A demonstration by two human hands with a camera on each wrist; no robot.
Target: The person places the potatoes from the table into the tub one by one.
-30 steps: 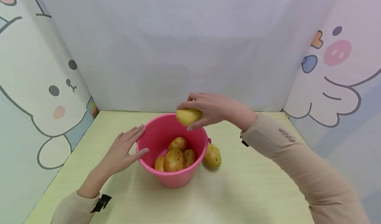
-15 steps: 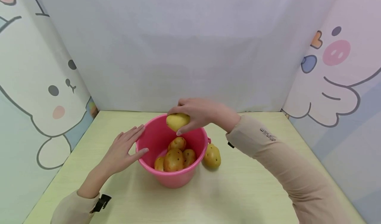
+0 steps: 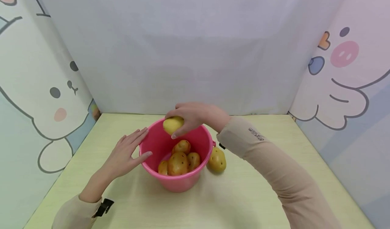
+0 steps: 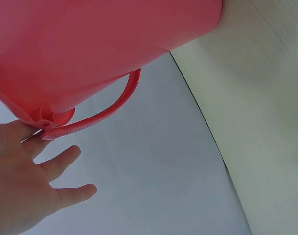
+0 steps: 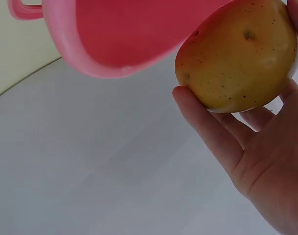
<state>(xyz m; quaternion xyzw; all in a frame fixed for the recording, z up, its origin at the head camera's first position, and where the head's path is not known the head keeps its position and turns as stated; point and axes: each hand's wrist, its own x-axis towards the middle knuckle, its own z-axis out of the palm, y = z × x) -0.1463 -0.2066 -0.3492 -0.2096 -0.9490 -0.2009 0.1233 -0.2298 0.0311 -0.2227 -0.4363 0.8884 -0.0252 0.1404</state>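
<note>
A pink bucket stands on the table with several potatoes inside. Over its far rim my right hand grips a yellow potato; the right wrist view shows this potato between thumb and fingers, beside the bucket's mouth. My left hand rests on the bucket's left rim with fingers straight and spread. In the left wrist view, fingers of that hand touch the rim near where the pink handle joins. Another potato lies on the table against the bucket's right side.
The pale yellow table extends around the bucket. A white sheet hangs behind it, and side panels with a cartoon rabbit and a cartoon pig border left and right.
My right hand has moved left and slightly down with the potato, from the bucket's far right rim to over its opening. The left hand and bucket have stayed in place.
</note>
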